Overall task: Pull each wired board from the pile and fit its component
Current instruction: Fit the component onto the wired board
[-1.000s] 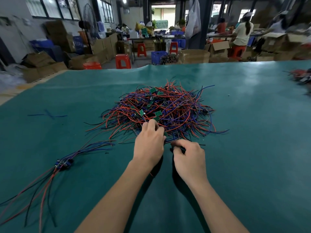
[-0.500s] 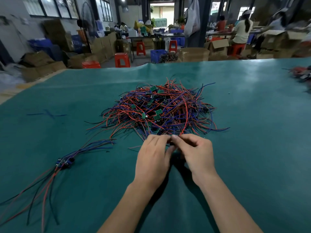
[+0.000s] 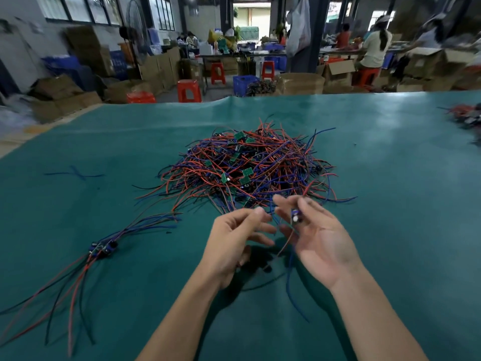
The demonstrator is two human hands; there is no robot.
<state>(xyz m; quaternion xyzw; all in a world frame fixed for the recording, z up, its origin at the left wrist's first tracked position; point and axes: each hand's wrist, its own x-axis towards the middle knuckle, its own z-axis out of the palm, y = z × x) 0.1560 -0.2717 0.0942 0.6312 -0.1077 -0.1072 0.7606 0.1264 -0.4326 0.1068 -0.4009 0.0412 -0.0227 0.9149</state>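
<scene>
Both hands have lifted off the counter [image 3: 390, 178] and parted. The right hand [image 3: 316, 237], palm up, pinches a small wired board [image 3: 295, 217] at its fingertips, wires trailing down toward the person. The left hand [image 3: 234, 237], just beside it, is loosely curled, apparently empty. The pile [image 3: 250, 168] lies just beyond.

- Table [image 3: 390, 204]: big, covered w/ teal-green mat, fills most of head view.
- Pile of wired boards [image 3: 250, 168]: centre; red + blue wires tangled, small green boards among them.
- Bundle of finished boards [image 3: 102, 248]: front left, wires trailing toward near-left edge.
- Loose blue wire [image 3: 75, 174]: far left, apart from pile.
- 2nd wire heap [image 3: 466, 118]: right edge, blurred.
</scene>
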